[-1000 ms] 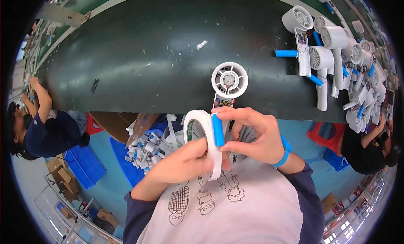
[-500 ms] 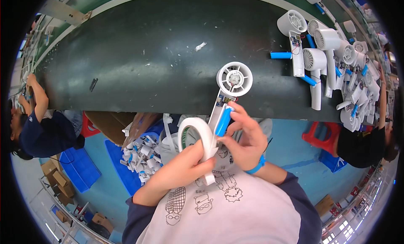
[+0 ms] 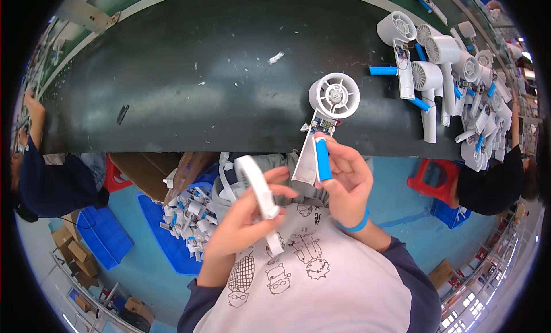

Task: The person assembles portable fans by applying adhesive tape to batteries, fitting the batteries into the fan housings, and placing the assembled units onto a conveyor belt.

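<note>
A white handheld fan [image 3: 334, 96] lies with its round head on the dark table and its opened handle [image 3: 306, 161] reaching past the near edge; a small circuit board shows near the head. My right hand [image 3: 353, 181] pinches a blue cylindrical battery [image 3: 323, 160] beside that handle. A bit of white tape sits at the battery's upper end. In my left hand [image 3: 234, 227] is a roll of white double-sided tape [image 3: 256, 184], tilted on edge, with the fingers through and around it. My left fingertips point toward the handle, apart from it.
Several white fans with blue batteries [image 3: 442, 75] are heaped at the table's right. A blue bin [image 3: 150, 218] of white parts stands below at left. Red stools [image 3: 430, 181] and co-workers [image 3: 488, 178] flank me. Scraps and a black strip [image 3: 122, 114] lie on the table [image 3: 189, 57].
My left hand and the tape roll have drawn away from the battery, leaving a piece of tape on it. The fan has shifted right and slightly away, with my right hand still holding the battery.
</note>
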